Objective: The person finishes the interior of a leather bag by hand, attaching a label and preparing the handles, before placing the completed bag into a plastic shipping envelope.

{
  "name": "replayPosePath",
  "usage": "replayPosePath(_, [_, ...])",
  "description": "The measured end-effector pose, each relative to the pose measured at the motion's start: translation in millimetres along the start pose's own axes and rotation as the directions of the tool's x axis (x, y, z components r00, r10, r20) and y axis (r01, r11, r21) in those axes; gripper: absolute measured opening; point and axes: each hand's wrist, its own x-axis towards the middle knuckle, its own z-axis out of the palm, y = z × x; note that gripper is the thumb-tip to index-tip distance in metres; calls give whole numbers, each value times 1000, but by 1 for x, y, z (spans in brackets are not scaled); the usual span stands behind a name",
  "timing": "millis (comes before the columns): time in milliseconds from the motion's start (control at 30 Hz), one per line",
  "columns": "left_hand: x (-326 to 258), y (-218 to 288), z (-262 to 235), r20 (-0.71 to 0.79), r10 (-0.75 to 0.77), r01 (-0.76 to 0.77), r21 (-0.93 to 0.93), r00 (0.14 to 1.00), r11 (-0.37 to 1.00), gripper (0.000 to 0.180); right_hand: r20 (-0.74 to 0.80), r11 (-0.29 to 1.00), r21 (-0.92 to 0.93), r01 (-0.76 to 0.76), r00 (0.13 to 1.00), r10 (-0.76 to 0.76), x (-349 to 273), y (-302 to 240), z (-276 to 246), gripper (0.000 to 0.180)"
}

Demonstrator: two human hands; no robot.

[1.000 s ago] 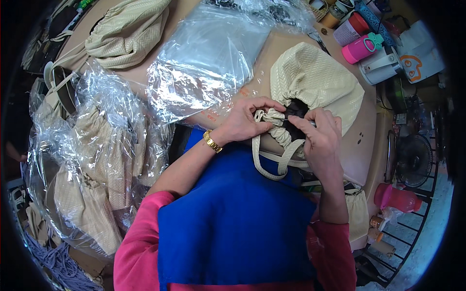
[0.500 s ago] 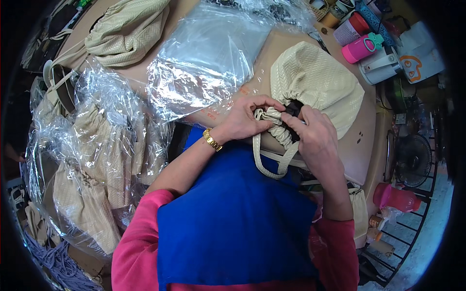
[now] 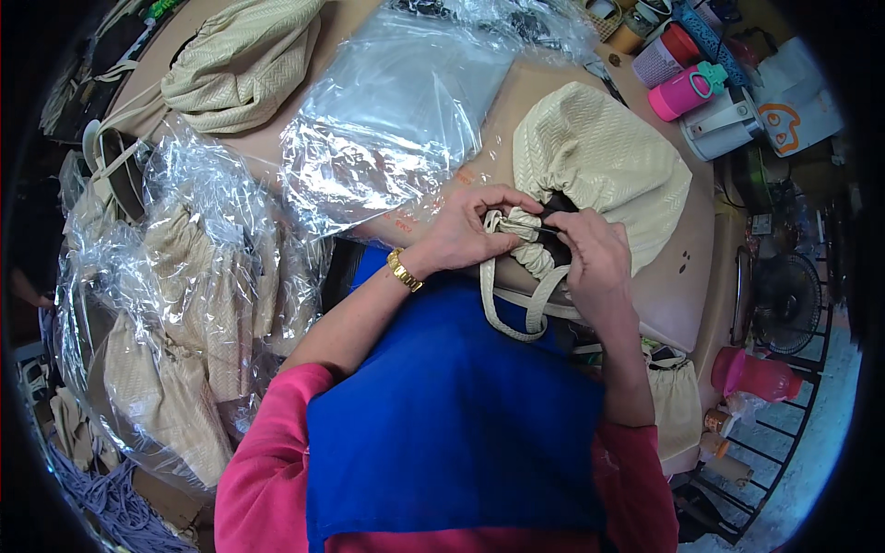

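A cream woven drawstring bag [image 3: 604, 161] lies on the brown table [image 3: 678, 295] in front of me, its gathered mouth toward my body. My left hand [image 3: 470, 230] pinches the gathered rim and cord at the bag's opening. My right hand [image 3: 595, 263] grips the other side of the rim, over a dark opening. The bag's cream strap [image 3: 530, 318] loops down over the table edge toward my blue apron. A gold watch sits on my left wrist.
Clear plastic bags [image 3: 396, 120] lie spread at the table's middle. Another cream bag [image 3: 244, 64] rests at the far left. Several bagged cream bags [image 3: 184, 313] pile up at my left. Pink and red bottles [image 3: 682, 88] and a white jug stand at the far right.
My hands have drawn a little closer together at the bag's mouth, bunching the rim tighter. The bag itself has stayed in place.
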Motion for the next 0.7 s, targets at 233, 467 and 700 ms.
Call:
replayPosePath(233, [0,-5,-1,17,21,-21,20,1000,1000,41,347,535,718,-445,895,279,-10,35,-4,23])
replayPosePath(467, [0,-6,-1,-9,45,-44,109,999,993,39,-40,998,20,59,997,-59,-1,11,-26,31])
replayPosePath(700, [-1,-4,0,-20,28,-26,84,999,996,39,16,963,-204,177,984,-178,6,-4,-24,33])
